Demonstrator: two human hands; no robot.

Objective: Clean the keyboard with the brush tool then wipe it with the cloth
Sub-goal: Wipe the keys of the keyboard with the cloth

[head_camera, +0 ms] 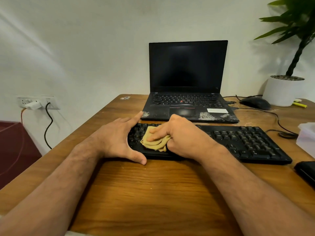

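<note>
we are noting a wooden desk (153,193) carrying a keyboard (247,143), laptop (187,106), mouse (255,103) and potted plant (281,92).

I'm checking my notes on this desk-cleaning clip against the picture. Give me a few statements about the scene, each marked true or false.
1. The right hand presses a yellow cloth on the keyboard. True.
2. The left hand holds a brush. False: it holds nothing and braces the keyboard's left end.
3. The laptop screen is dark. True.
4. The mouse lies left of the laptop. False: it lies to the right, by the white plant pot.
</note>
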